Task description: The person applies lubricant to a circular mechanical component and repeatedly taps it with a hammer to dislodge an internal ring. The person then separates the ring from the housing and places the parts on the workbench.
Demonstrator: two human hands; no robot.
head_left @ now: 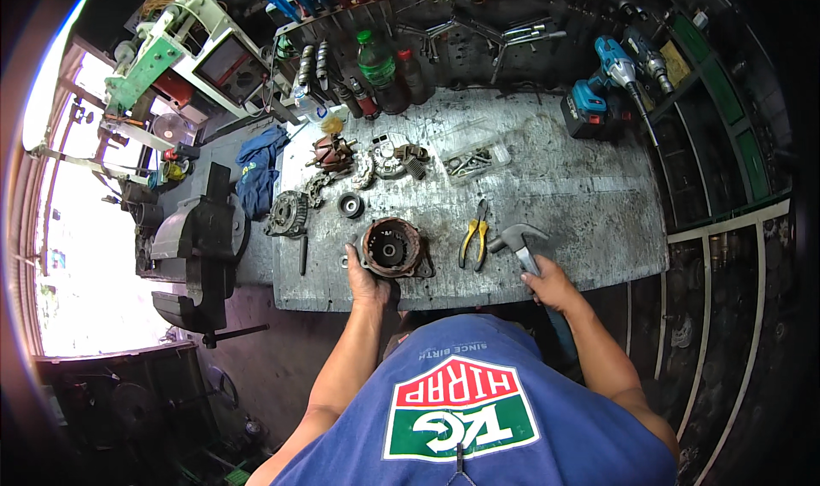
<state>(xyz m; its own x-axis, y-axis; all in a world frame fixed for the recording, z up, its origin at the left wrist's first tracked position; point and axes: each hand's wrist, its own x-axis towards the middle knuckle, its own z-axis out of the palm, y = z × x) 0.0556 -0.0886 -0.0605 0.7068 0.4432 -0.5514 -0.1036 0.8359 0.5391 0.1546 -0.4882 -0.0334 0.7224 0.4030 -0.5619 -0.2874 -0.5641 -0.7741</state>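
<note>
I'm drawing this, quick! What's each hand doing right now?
Left hand: against the round metal housing; whether it's closed can't be told.
Right hand: closed, holding the hammer.

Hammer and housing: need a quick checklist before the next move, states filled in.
1. Hammer held by its handle in the right hand: ok.
2. Housing open end up, on the bench: ok.
3. Left hand gripping the housing firmly: cannot tell; it is at the lower left side, fingers partly hidden.
4. Space between housing and hammer clear: not ok; pliers lie there.
5. Hands gloved: not ok, both bare.
6. Hammer head tight on its handle: cannot tell.
</note>
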